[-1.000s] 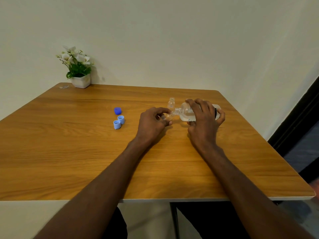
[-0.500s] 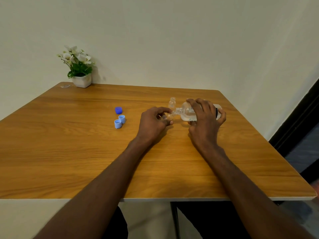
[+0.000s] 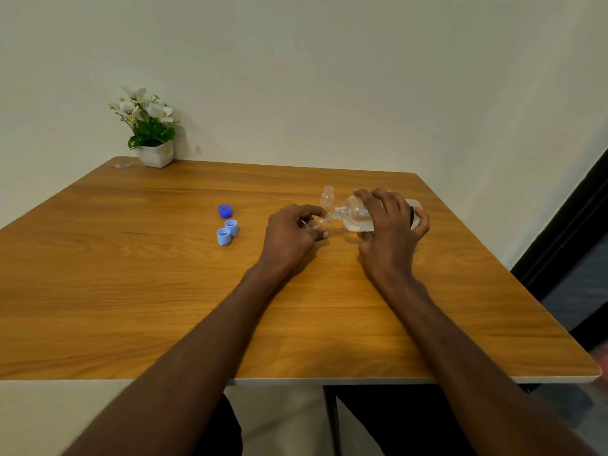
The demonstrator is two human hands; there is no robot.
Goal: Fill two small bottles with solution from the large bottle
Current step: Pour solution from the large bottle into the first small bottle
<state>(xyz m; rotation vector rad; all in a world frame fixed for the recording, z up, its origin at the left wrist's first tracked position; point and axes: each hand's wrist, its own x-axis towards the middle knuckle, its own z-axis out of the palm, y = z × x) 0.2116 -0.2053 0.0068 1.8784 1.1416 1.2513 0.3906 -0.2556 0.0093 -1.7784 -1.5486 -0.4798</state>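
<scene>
Sideways, large bottle (image 3: 357, 215) within right grip (image 3: 390, 232)

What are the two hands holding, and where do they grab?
Right hand grips the big bottle around its body, tipped sideways. Left hand pinches a small bottle at the big bottle's mouth.

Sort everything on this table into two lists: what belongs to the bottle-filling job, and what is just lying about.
Belongs to the job:
large bottle, tipped over in the right hand
small bottle, held by the left hand
second small bottle, standing uncapped behind
dark blue cap
two light blue caps

Just lying about:
potted plant
small clear scrap at the table corner
</scene>
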